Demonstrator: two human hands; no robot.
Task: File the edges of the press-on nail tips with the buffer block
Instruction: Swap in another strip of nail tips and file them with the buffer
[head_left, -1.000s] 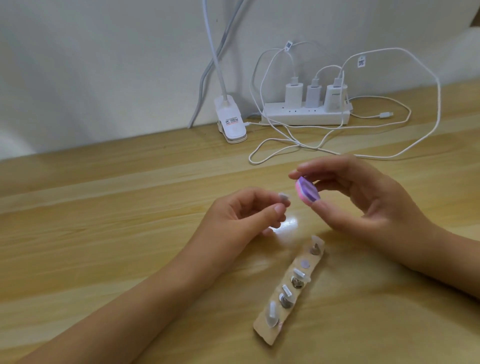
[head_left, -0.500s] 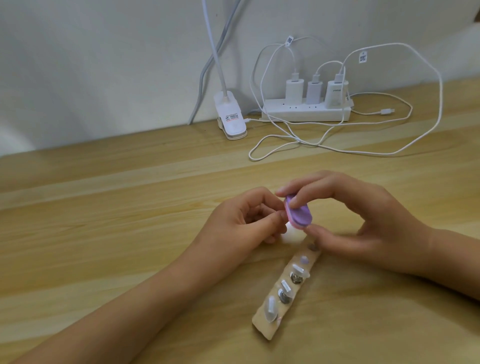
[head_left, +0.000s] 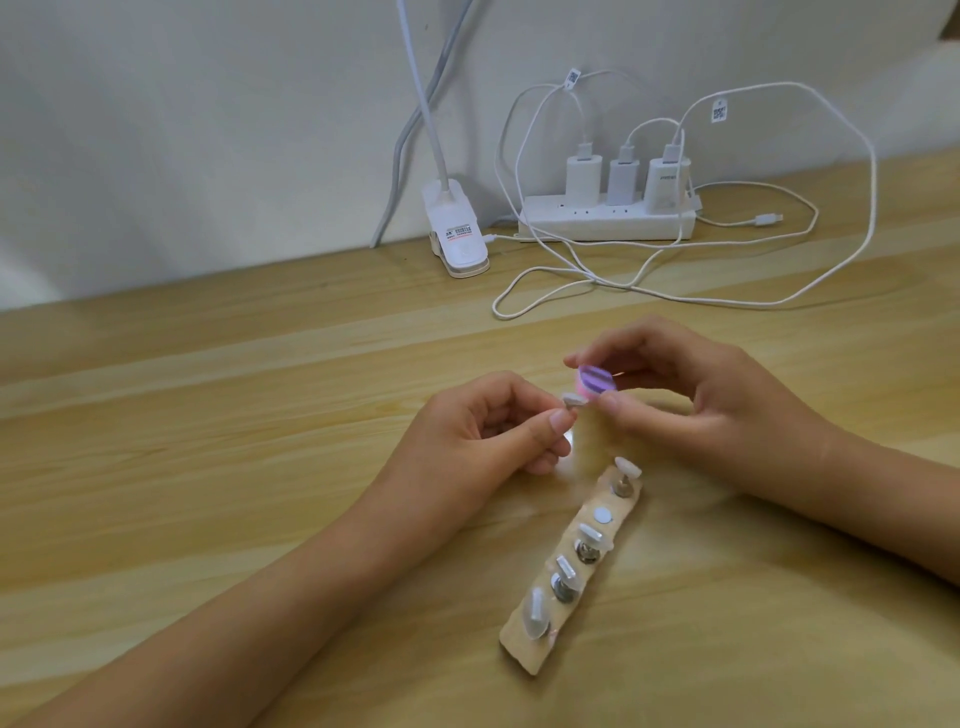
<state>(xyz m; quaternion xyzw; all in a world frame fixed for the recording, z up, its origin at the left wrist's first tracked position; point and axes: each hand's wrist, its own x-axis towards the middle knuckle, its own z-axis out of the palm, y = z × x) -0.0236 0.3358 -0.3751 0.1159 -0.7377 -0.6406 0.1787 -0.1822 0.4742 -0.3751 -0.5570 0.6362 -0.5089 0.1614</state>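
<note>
My left hand (head_left: 485, 428) pinches a small pale nail tip (head_left: 728, 400) between thumb and forefinger, above the wooden desk (head_left: 208, 467). My right hand (head_left: 696, 395) pinches a small pink and purple buffer block (head_left: 751, 380) between forefinger and thumb, and the block's lower left edge touches the nail tip. In front of the hands lies a tan holder strip (head_left: 574, 566) with several clear nail tips standing on metal pegs; one round white pad (head_left: 602, 515) on it is bare.
A white power strip (head_left: 608, 221) with three chargers sits at the back against the wall, its white cables (head_left: 675, 291) looping over the desk. A white lamp clamp (head_left: 457, 236) stands to its left, near the desk's back edge.
Both hands have lifted slightly away from the holder strip. The buffer block has turned so its purple face points up, and it now meets the nail tip at the tip's right end.
</note>
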